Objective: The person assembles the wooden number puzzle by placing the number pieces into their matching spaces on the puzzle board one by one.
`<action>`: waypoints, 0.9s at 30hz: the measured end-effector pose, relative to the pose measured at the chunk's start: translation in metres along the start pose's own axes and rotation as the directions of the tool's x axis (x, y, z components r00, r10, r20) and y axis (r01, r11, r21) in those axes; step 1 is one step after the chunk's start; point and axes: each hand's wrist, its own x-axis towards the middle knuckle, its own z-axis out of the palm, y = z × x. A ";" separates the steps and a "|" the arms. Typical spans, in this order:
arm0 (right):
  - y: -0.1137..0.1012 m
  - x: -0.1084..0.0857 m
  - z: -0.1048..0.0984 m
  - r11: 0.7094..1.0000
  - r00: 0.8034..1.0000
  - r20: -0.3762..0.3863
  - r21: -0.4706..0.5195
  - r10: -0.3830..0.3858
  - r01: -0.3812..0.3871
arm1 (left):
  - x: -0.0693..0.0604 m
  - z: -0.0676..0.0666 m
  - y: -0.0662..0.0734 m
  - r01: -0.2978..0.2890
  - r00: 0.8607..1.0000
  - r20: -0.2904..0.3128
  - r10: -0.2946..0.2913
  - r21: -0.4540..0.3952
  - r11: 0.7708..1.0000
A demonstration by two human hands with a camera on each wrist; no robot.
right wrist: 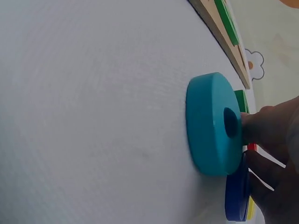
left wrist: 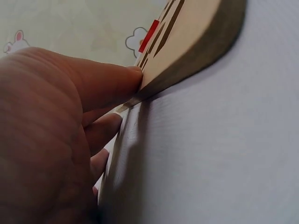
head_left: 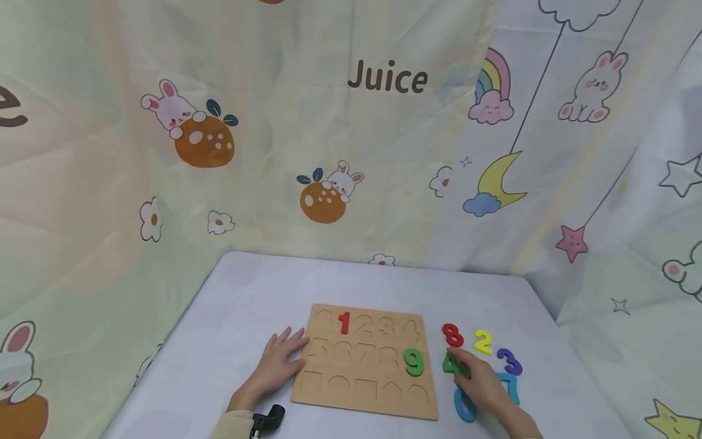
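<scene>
My left hand (head_left: 276,361) rests along the left edge of a wooden number board (head_left: 334,360), its fingers fairly straight. In the left wrist view the thumb (left wrist: 114,84) touches the board's side. To the right of the board, my right hand (head_left: 482,381) pinches a green number 4 (head_left: 451,364) between thumb and fingers. From the right wrist, a blue number 0 (right wrist: 215,126) largely hides that 4. A red 1 (head_left: 344,323) sits in the top row of the board and a green 9 (head_left: 414,363) at the right of its middle row.
Around the right hand lie a red 8 (head_left: 452,335), a yellow 2 (head_left: 483,342), a purple 3 (head_left: 510,361) and a blue 7 (head_left: 510,387). A black clip-like device (head_left: 269,419) is by the left wrist. Printed curtains (head_left: 263,201) stand behind the white table (head_left: 247,292).
</scene>
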 end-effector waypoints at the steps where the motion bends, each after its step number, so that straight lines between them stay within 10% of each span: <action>1: 0.000 0.000 0.000 1.000 1.000 0.003 0.001 -0.003 0.003 | 0.000 0.000 0.000 0.004 1.000 -0.002 -0.004 -0.004 1.000; 27: -0.027 0.009 0.026 0.979 0.986 -0.152 0.202 0.067 -0.035 | -0.001 -0.003 0.001 0.023 0.999 -0.020 -0.026 -0.123 0.992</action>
